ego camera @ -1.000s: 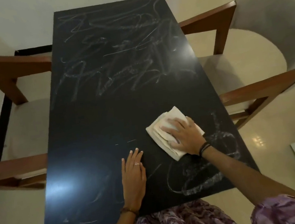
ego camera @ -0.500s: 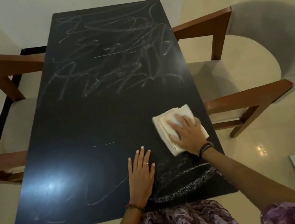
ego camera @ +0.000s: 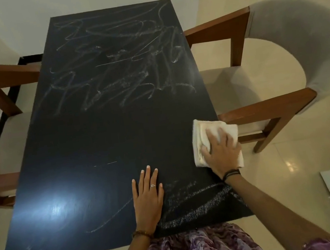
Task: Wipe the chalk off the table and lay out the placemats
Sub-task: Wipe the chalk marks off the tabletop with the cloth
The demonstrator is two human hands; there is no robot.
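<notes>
One cloth [ego camera: 205,133] lies under the right grip [ego camera: 222,152], seemingly flat.

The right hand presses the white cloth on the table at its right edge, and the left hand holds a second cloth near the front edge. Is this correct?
Not quite. In the head view the left hand holds no cloth: it lies flat, fingers straight, on the bare table near the front edge. The rest is right: the right hand presses the white cloth at the table's right edge.

Wooden-armed grey armchairs [ego camera: 290,54] stand on glossy cream floor tiles [ego camera: 293,170].
</notes>
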